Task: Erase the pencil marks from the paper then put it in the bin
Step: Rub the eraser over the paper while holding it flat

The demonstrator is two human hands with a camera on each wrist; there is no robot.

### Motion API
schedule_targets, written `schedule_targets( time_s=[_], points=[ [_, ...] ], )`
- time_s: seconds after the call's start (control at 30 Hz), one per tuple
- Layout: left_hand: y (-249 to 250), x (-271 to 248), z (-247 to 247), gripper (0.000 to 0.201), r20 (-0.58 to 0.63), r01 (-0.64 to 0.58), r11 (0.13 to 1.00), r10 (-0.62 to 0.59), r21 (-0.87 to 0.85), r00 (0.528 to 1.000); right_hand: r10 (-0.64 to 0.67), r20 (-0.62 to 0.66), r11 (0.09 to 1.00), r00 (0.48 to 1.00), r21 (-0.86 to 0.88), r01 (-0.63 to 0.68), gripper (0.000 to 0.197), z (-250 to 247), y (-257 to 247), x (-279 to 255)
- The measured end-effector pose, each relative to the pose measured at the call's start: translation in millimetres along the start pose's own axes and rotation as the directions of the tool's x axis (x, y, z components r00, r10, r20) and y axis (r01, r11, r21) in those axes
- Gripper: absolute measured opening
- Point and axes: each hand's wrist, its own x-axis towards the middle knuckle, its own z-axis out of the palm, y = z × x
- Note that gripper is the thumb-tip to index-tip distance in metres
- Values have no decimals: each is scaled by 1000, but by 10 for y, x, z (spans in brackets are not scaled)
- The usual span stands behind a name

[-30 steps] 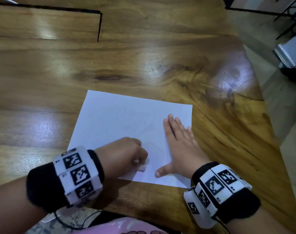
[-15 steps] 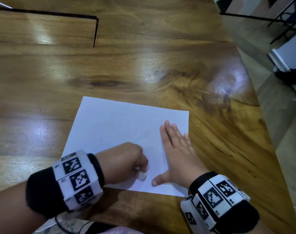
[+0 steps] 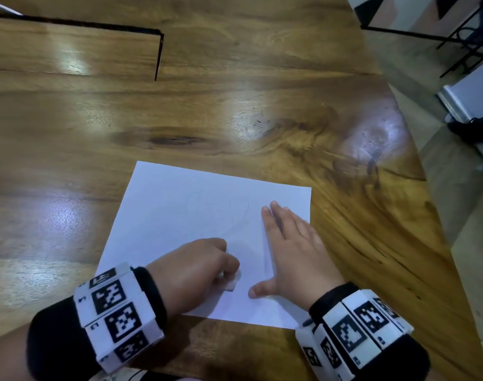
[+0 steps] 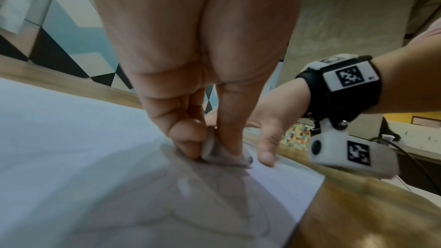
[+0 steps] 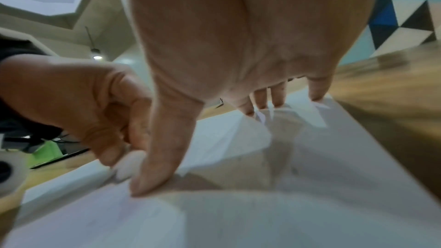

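A white sheet of paper (image 3: 180, 221) lies flat on the wooden table (image 3: 235, 105), with faint pencil lines (image 3: 235, 213) near its middle. My left hand (image 3: 196, 268) pinches a small white eraser (image 3: 230, 284) and presses it onto the paper near the sheet's near edge. In the left wrist view the eraser (image 4: 214, 150) sits between thumb and fingers on the paper (image 4: 71, 139). My right hand (image 3: 292, 248) lies flat with straight fingers on the right part of the sheet. The right wrist view shows the palm down on the paper (image 5: 310, 186) and the eraser (image 5: 126, 165). No bin is in view.
The table's right edge (image 3: 433, 215) runs diagonally close to the paper, with floor beyond it. A dark gap (image 3: 158, 56) marks a seam in the tabletop at the far left. Black metal furniture legs (image 3: 460, 45) stand at the upper right.
The left hand with the eraser has shifted slightly over the near part of the sheet, rubbing. The right hand stays flat on the paper. The head view has tilted a little.
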Motion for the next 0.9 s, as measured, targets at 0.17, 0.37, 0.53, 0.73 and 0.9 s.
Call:
schedule_targets(
  time_s=[0.17, 0.37, 0.53, 0.73, 0.9],
  points=[
    [-9, 24, -41, 8, 32, 6, 1000, -5, -29, 999, 33, -99, 999, 995, -29, -36, 127, -185, -75, 273],
    [-37, 660, -619, 15, -186, 126, 992, -119, 26, 975, 48, -92, 999, 995, 6, -48, 133, -156, -34, 314],
    [36, 983, -675, 18, -205, 133, 984, -107, 118, 973, 39, -101, 999, 994, 3, -39, 132, -164, -28, 324],
    [-21, 549, -526, 11, 92, 11, 986, -26, 165, 995, 37, -102, 999, 994, 2, -36, 133, -136, -16, 321],
    [10, 934, -670, 17, -145, 108, 988, -92, 108, 985, 30, -105, 1000, 994, -5, -31, 132, -143, -19, 316]
  ],
)
